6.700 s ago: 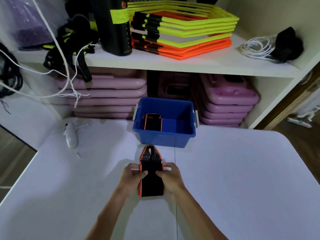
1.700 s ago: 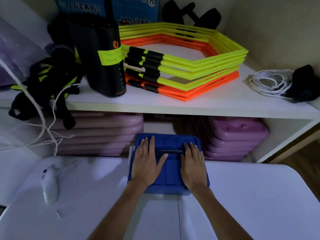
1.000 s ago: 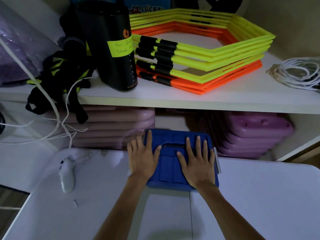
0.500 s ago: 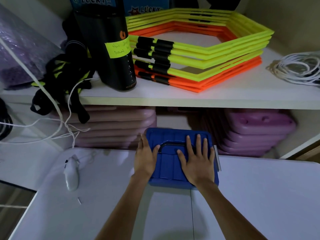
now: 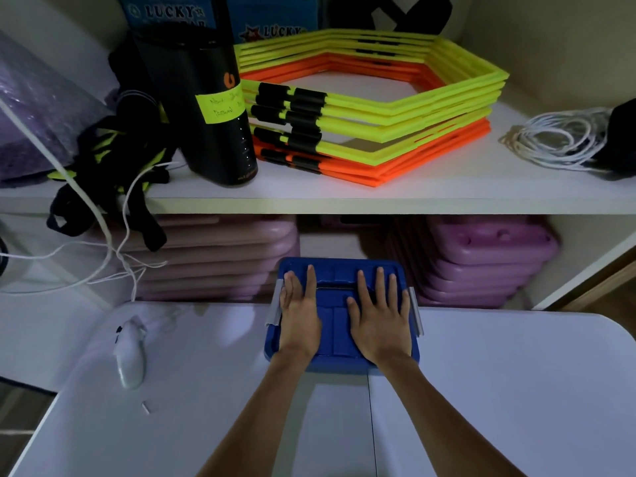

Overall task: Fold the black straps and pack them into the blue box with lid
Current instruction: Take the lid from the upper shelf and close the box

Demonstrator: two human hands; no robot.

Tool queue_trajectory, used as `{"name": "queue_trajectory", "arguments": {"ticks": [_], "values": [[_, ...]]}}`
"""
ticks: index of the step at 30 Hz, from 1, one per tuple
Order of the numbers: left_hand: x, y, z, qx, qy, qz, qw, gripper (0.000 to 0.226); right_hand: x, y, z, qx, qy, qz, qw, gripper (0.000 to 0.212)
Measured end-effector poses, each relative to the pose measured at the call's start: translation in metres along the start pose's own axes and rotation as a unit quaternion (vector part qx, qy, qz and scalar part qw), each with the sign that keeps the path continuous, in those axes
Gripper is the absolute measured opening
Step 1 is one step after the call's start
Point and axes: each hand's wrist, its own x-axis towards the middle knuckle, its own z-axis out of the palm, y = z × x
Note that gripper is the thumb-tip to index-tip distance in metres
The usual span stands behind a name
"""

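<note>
The blue box stands at the far edge of the white table with its blue lid on top. My left hand lies flat on the lid's left side, fingers straight and pointing away from me. My right hand lies flat on the lid's right side, fingers spread. Grey latches stick out at both ends of the box. The black straps are hidden under the lid.
A white handheld device lies on the table at the left. Behind the box are stacked purple cases under a shelf holding yellow and orange hexagon rings, a black cylinder and coiled white cord.
The folded strap went into the box and the lid went on. Over the last second my left hand shifted from the lid's left edge to lie flat on top; my right hand stayed.
</note>
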Motion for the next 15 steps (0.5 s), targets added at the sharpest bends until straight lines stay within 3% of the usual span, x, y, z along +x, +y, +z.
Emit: {"name": "queue_trajectory", "arguments": {"ticks": [4,8,13,15], "values": [[0.003,0.0,-0.012,-0.068,-0.007,0.016,0.998,0.079,-0.001,0.0,-0.002,0.014,0.002,0.0,1.0,0.074],[0.005,-0.022,-0.031,-0.051,0.085,0.038,0.994,0.053,0.0,0.0,-0.003,0.006,-0.004,0.004,1.0,0.074],[0.0,-0.039,-0.032,-0.009,0.053,-0.023,0.998,0.034,-0.002,0.001,-0.004,-0.004,-0.009,0.001,1.0,0.074],[0.0,-0.046,-0.032,-0.046,0.058,-0.049,0.996,0.026,-0.002,0.002,-0.003,-0.003,-0.005,-0.001,1.0,0.073]]}}
